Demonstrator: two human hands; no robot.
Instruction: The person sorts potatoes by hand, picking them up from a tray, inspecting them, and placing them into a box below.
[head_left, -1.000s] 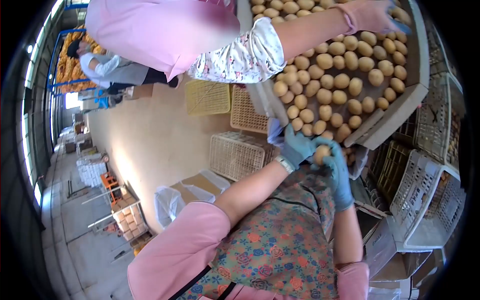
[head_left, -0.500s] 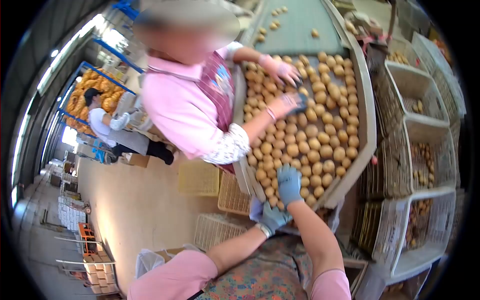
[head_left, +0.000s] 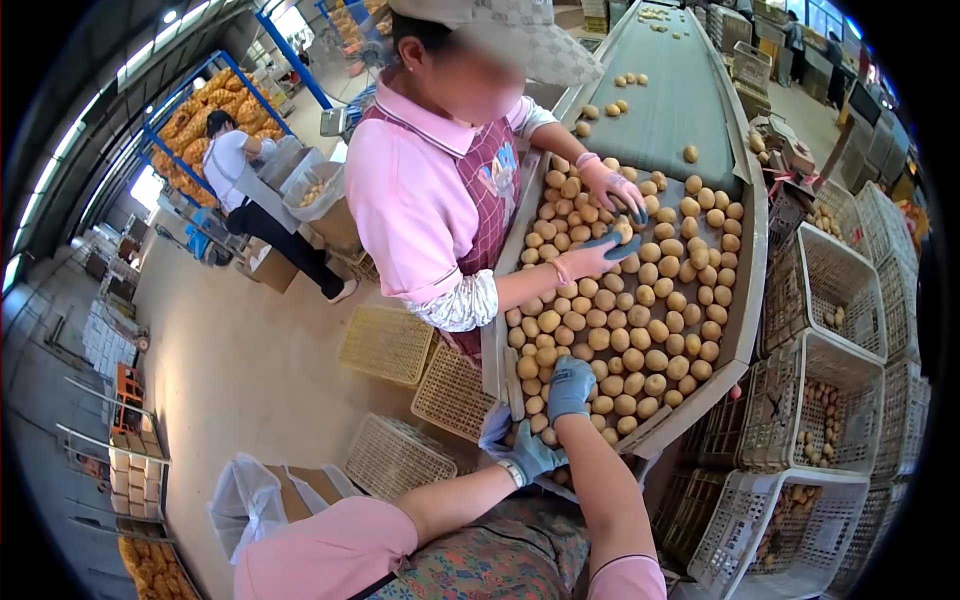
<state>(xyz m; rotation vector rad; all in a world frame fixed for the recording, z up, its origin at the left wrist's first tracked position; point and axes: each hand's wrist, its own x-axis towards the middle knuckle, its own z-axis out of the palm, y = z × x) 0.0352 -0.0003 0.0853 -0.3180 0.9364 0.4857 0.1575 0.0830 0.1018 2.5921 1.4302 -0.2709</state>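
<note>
Round brown potatoes (head_left: 655, 358) cover the lower end of a metal-sided sorting table (head_left: 752, 290). My right hand (head_left: 571, 388), in a grey-blue glove, lies over the potatoes near the table's front left corner. Its fingers point away from me and look open, their tips partly hidden. Below it, my left hand (head_left: 538, 452), gloved alike, is at the table's front lip by a pale plastic bag (head_left: 494, 430). One of its fingers stands apart from the others, and I see nothing held. Across the table a co-worker's hands (head_left: 598, 250) handle a potato.
A green conveyor belt (head_left: 655, 95) with scattered potatoes leads to the table. Plastic crates (head_left: 825, 400) holding some potatoes stand stacked at right. More crates (head_left: 398, 458) are on the floor at left. Another person (head_left: 240, 180) works beside stacked orange mesh bags (head_left: 205, 115).
The view has tilted up, showing more of the belt. My right hand stays on the potatoes and my left at the lip, with small shifts. The co-worker's hands have come together around a potato.
</note>
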